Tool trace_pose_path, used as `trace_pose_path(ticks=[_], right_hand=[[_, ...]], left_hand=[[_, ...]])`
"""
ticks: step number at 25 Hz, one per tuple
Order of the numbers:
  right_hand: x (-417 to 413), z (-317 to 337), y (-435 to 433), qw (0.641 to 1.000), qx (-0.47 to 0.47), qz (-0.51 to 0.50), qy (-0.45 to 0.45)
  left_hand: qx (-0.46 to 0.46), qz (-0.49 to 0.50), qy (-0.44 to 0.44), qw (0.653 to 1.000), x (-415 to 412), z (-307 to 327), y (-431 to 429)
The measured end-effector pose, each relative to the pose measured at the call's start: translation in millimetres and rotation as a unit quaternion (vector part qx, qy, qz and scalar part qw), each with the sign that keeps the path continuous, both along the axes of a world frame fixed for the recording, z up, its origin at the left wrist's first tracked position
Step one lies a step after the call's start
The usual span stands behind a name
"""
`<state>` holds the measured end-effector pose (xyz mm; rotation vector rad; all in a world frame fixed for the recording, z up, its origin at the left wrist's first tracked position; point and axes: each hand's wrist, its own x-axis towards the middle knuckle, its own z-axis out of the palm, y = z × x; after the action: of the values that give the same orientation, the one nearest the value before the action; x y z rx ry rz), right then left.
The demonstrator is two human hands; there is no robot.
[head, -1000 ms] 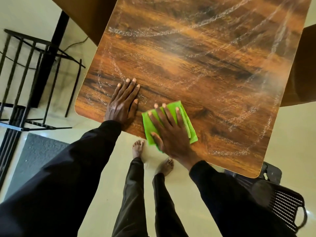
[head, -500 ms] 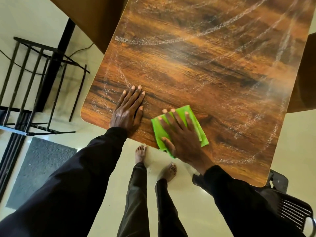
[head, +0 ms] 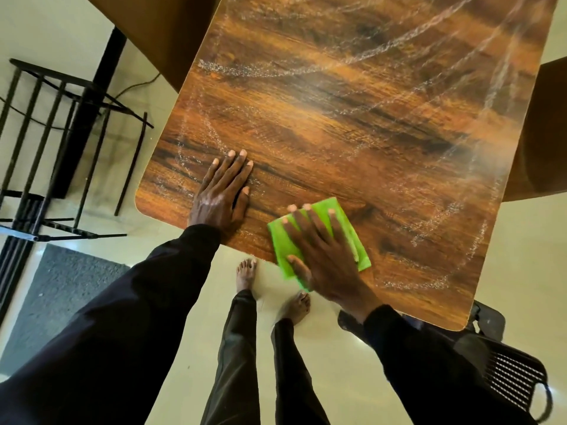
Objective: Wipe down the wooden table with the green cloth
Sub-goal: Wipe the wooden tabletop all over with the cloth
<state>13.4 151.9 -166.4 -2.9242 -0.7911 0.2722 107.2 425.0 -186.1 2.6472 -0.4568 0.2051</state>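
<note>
The right hand presses spread fingers on the green cloth; the left hand lies flat on the wooden table. Long overlapping strokes should clear the white streaks.

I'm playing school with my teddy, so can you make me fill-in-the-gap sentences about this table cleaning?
1. The right hand presses on a ____ cloth.
2. The left hand lies flat on the wooden ____.
3. On the floor, the person's feet are ____.
Missing words: green; table; bare.
</note>
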Motion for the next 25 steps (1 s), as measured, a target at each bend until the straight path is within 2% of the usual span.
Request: trace_pose_path(ticks=[2, 4, 5, 6, 8, 10, 12, 16, 17, 18, 21, 23, 25], right_hand=[[26.3, -1.7, -18.5, 0.997, -0.004, -0.079, -0.013], [65.8, -0.3, -8.3, 0.984, 0.007, -0.174, -0.027], [78.6, 1.1, 6.9, 0.981, 0.009, -0.191, -0.027], [83.1, 1.1, 24.3, 0.985, 0.01, -0.173, -0.025], [62.9, -2.9, 46.0, 0.997, 0.018, -0.07, -0.013], [26.8, -6.8, 34.2, 1.0, 0.013, 0.008, -0.01], [19.6, -8.2, 2.3, 1.0, 0.005, -0.01, -0.024], [90.7, -2.0, -2.8, 0.978, 0.014, -0.201, -0.043], [99.6, 0.3, 10.7, 0.978, 0.012, -0.203, -0.042], [99.5, -0.6, 23.1, 0.986, 0.015, -0.164, -0.036], [48.6, -6.3, 22.9, 1.0, 0.015, 0.014, -0.017], [31.9, -5.3, -10.4, 1.0, 0.004, -0.002, -0.014], [63.5, -0.8, -35.1, 0.996, 0.001, -0.09, -0.02]], left_hand=[[-0.002, 0.001, 0.003, 1.0, 0.5, -0.2, 0.7], [-0.004, -0.004, 0.009, 1.0, 1.0, 1.2, 0.9], [-0.004, -0.003, 0.009, 1.0, 0.6, 2.4, 1.0], [-0.004, -0.002, 0.009, 1.0, 0.1, 3.2, 1.3], [-0.002, 0.0, 0.008, 1.0, -0.6, 5.2, -0.6], [-0.005, 0.001, 0.007, 1.0, -0.3, 5.1, -2.0], [-0.004, 0.0, 0.004, 1.0, -0.1, 2.0, -0.7], [-0.005, -0.003, 0.006, 1.0, 1.9, -1.2, 1.8], [-0.004, -0.003, 0.007, 1.0, 0.5, -1.3, 2.2], [-0.002, -0.003, 0.007, 1.0, -0.3, -1.1, 1.8], [0.0, -0.001, 0.006, 1.0, 2.9, -0.9, -0.5], [0.01, 0.001, 0.012, 1.0, 2.1, -0.7, -0.8], [0.032, -0.002, 0.017, 0.999, -0.5, 2.6, -1.4]])
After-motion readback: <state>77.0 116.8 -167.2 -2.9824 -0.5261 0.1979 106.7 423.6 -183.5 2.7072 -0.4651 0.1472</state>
